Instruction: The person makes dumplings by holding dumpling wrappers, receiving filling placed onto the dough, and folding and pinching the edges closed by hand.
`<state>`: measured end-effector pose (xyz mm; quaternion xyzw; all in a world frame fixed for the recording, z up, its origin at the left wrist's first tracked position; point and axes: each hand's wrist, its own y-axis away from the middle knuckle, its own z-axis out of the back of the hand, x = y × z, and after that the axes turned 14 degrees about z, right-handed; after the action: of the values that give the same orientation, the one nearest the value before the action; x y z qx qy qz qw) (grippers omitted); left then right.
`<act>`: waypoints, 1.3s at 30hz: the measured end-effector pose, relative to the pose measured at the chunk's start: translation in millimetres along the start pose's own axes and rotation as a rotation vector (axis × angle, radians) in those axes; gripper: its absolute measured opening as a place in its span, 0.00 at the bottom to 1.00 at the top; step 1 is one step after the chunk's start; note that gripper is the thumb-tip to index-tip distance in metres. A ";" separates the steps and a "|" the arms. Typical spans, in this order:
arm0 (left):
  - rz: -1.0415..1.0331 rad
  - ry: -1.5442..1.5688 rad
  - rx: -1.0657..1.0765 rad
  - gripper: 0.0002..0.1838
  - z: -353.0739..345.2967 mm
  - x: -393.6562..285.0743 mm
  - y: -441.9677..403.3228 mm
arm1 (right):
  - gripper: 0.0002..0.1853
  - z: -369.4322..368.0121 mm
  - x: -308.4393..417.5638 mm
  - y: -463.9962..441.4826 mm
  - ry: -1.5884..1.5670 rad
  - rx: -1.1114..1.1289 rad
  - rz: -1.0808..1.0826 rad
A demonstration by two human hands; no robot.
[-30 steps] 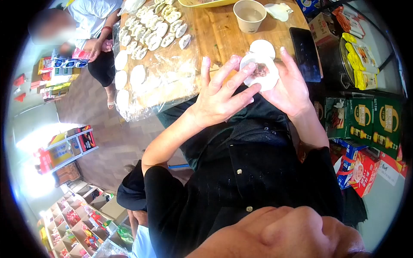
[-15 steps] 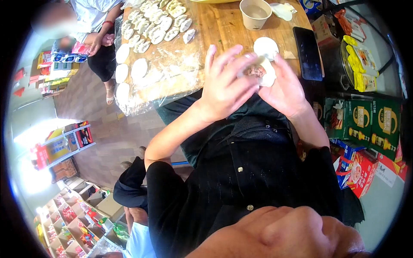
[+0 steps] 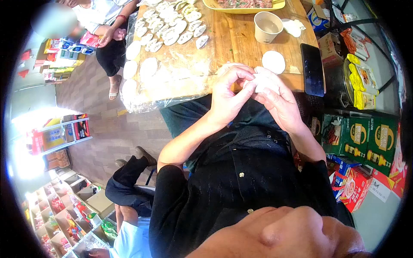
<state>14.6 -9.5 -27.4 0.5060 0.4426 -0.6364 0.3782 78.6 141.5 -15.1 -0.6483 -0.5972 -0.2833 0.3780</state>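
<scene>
In front of me, a dumpling [image 3: 263, 83] is held between both hands, its white wrapper folded so that no filling shows. My left hand [image 3: 230, 92] is closed, thumb and forefinger pinching the wrapper's edge. My right hand [image 3: 282, 105] cups the dumpling from the other side, fingers curled round it. Just beyond the hands, a round dumpling wrapper [image 3: 274, 62] lies flat on the wooden table [image 3: 234, 47]. Farther left, several finished dumplings [image 3: 172, 32] sit in rows, with flat wrappers [image 3: 149, 67] on clear plastic film nearer me.
A paper bowl of liquid [image 3: 267, 28] stands near a yellow tray [image 3: 241, 10] of meat filling. To the right lie a phone [image 3: 312, 71] and a white scrap [image 3: 292, 26]. Another person [image 3: 112, 34] sits at the left, a second [image 3: 133, 210] behind. Boxes [image 3: 357, 137] are stacked right.
The wrapper lay spread with meat filling visible; now it is folded closed. My left hand's spread fingers have drawn into a pinch, and my right hand has curled. The view has shifted slightly.
</scene>
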 end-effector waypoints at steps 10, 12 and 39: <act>-0.005 0.104 0.013 0.06 3.1 5.6 2.7 | 0.24 7.3 2.0 0.8 0.173 0.052 0.022; -0.057 0.031 -0.004 0.07 6.6 3.9 2.7 | 0.21 11.6 2.4 0.2 0.408 0.082 0.101; -0.018 0.082 -0.182 0.06 30.0 12.0 19.0 | 0.11 -14.8 -21.6 -14.1 0.556 0.048 0.370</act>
<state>20.6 -44.5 -39.7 0.4914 0.5180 -0.5756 0.3985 63.2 117.2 -22.5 -0.6347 -0.3497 -0.3618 0.5865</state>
